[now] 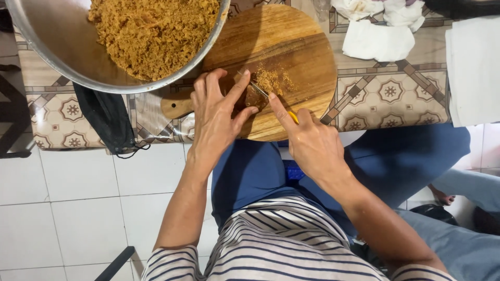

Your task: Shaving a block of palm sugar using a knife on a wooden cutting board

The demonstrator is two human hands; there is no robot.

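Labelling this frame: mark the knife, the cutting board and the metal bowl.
knife (259,89), head view, on the blade by the brown piece.
cutting board (307,57), head view, on bare wood right of the shreds.
metal bowl (57,52), head view, on the bare inner wall.

No packages, labels, signs or screens are showing anywhere in this view — nothing of that kind is lying on the desk, on the floor or near the hands.
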